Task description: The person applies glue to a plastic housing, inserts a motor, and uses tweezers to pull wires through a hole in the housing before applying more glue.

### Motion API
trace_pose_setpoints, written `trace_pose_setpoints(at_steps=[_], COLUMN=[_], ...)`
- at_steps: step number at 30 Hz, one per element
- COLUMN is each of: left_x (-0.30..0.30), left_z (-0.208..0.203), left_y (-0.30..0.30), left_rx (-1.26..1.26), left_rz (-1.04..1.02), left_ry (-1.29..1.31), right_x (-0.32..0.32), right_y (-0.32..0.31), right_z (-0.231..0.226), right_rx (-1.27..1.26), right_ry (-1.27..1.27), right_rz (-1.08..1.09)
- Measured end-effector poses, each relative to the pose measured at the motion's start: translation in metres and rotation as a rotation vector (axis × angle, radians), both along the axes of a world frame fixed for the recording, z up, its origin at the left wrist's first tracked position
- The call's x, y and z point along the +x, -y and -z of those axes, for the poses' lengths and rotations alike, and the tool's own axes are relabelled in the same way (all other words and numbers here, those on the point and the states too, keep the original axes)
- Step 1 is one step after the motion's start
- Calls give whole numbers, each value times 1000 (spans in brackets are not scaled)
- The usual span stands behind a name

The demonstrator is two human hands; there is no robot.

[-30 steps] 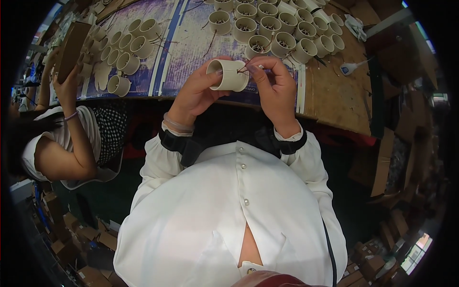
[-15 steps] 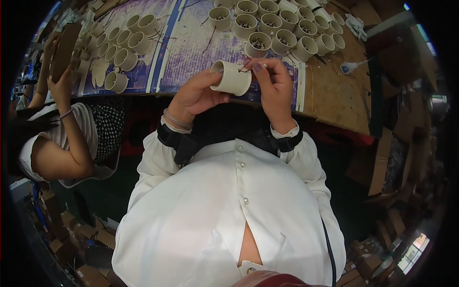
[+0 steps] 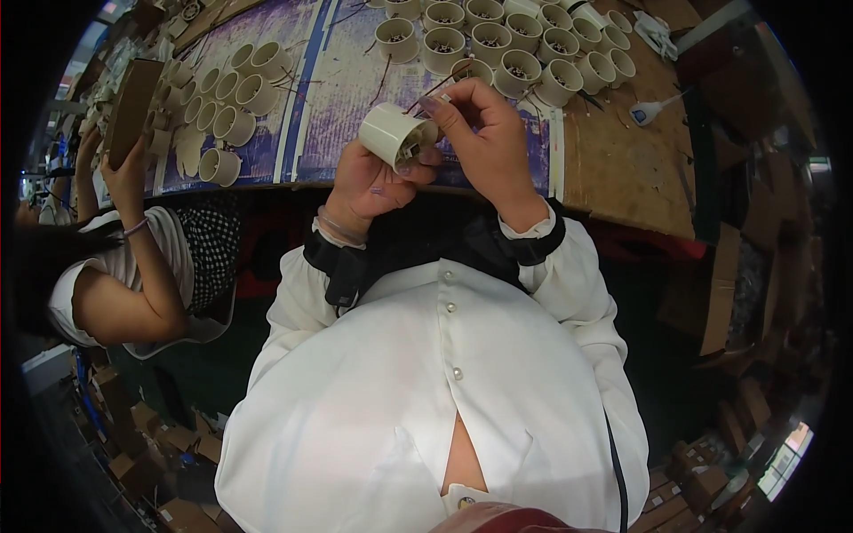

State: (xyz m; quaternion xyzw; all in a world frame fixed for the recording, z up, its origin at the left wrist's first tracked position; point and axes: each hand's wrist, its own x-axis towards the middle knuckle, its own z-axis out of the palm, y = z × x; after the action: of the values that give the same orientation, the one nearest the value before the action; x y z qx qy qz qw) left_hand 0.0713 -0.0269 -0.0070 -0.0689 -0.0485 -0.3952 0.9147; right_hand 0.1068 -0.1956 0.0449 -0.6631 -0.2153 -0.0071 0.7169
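My left hand (image 3: 362, 188) is closed around a white cylindrical cup-shaped housing (image 3: 382, 131). It lies tilted over the table's near edge, its open end turned to the lower right, where some inner parts show too small to make out. From its upper side a thin reddish-brown wire (image 3: 435, 88) runs up to the right. Close beside the housing, my right hand (image 3: 490, 133) has its thumb and forefinger pinched together at the wire and a small white piece. The fingers partly hide what exactly they grip.
Several similar white housings (image 3: 442, 49) with small parts inside stand beyond my hands. Another cluster (image 3: 234, 126) with wires lies to the left. A squeeze bottle with a thin nozzle (image 3: 647, 112) is at right. At far left a co-worker holds a cardboard piece (image 3: 131, 115).
My left hand has turned the housing so its open end faces lower right instead of left, and shifted it leftward. My right hand has moved slightly left and up.
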Motion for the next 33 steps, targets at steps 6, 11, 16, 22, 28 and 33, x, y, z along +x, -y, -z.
trace_pose_setpoints(at_steps=[6,11,16,22,28,33], left_x=[-2,-4,-5,-5,-2,0], left_z=[-1,6,11,6,-2,1], left_y=[-1,2,3,0,1,-4], left_rx=[67,87,65,85,70,130], left_rz=[-62,3,23,-4,-103,-229], left_ry=[-35,-43,-72,-60,-171,-183], right_x=[-2,-2,0,2,2,-11], right_y=[-2,-5,-6,-5,2,6], right_z=[6,1,-5,-3,7,0], right_rx=[-29,-106,-150,-114,-153,-411], right_ry=[37,160,278,147,362,807], right_rz=[46,149,156,76,302,311])
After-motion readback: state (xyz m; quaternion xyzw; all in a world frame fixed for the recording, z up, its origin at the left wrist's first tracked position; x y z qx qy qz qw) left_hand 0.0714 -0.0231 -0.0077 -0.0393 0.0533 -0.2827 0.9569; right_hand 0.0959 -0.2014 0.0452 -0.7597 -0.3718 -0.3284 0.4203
